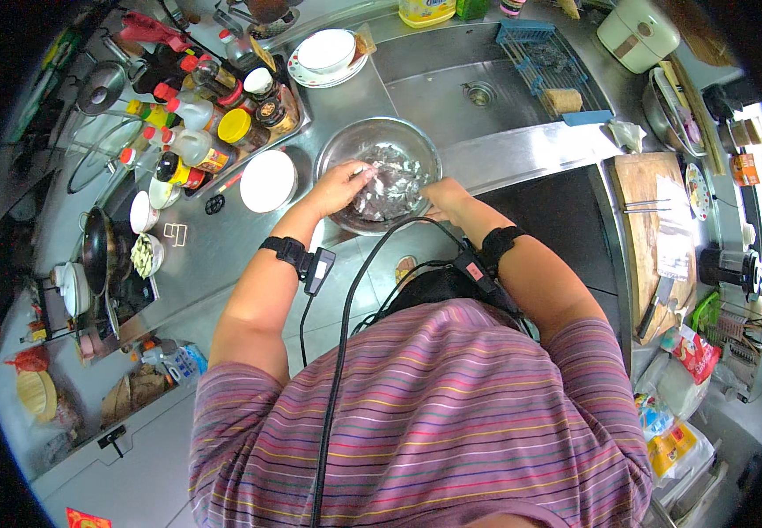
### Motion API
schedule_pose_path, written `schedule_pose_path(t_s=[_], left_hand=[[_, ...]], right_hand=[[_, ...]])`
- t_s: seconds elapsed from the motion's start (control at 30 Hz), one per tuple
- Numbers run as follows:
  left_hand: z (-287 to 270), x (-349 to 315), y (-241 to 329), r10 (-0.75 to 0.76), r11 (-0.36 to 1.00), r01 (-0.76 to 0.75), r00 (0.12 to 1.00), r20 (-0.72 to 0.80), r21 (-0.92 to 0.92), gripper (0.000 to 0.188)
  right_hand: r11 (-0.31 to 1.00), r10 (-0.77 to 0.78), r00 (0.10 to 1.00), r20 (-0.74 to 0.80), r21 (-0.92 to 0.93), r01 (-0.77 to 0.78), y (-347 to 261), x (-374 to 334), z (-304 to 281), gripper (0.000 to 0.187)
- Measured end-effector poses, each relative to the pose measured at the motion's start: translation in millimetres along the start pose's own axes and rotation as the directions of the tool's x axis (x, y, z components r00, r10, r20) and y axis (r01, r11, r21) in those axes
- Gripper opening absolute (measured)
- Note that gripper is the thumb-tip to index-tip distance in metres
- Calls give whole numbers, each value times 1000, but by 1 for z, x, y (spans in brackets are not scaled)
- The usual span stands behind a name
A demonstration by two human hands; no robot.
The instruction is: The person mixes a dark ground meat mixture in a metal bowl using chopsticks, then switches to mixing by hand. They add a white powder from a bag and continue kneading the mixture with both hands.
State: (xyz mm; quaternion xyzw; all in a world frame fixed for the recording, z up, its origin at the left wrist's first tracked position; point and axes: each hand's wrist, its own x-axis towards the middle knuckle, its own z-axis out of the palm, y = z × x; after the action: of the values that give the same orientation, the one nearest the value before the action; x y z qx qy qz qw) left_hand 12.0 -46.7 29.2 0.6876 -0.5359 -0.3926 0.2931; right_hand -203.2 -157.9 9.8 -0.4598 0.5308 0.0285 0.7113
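Observation:
A large metal mixing bowl (pixel 332 145) sits at the counter's front edge in front of me. White, powdery-looking bits (pixel 388 187) lie scattered over its bottom; I cannot tell what they are. Over the bowl's left side reaches my left hand (pixel 344 187), its thumb and fingers drawn together in a pinch. Whatever is between those fingertips is too small to name. My right hand (pixel 442 199) is closed at the bowl's right rim, the fingers partly hidden by the hand itself. Beside the bowl on the left stands a white bowl (pixel 268 181).
Bottles and jars (pixel 213 123) crowd the left counter near a wok (pixel 97 251). Behind is the sink (pixel 434 79) with a blue rack (pixel 539 66). To the right lie a wooden cutting board (pixel 640 229) and a knife (pixel 655 305). A black cable (pixel 338 352) crosses my front.

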Motion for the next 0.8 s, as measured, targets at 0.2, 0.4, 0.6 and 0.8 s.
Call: schedule_pose_path(t_s=[0.2,0.4,0.6,0.8], left_hand=[[8,1,0,10,880,106,971,-240,464,34],[40,29,6,-459,693,570,821,-341,440,57],[22,45,-8,-132,949,205,948,-289,238,49],[39,48,18,-468,679,621,777,-421,391,68]], right_hand=[[929,-116,973,-198,-368,36,-18,8,-5,47],[765,-275,954,-119,-628,143,-31,16,-12,40],[979,63,997,40,-195,-54,-5,-8,-10,43],[871,-181,980,-79,-476,122,-26,4,-22,45]])
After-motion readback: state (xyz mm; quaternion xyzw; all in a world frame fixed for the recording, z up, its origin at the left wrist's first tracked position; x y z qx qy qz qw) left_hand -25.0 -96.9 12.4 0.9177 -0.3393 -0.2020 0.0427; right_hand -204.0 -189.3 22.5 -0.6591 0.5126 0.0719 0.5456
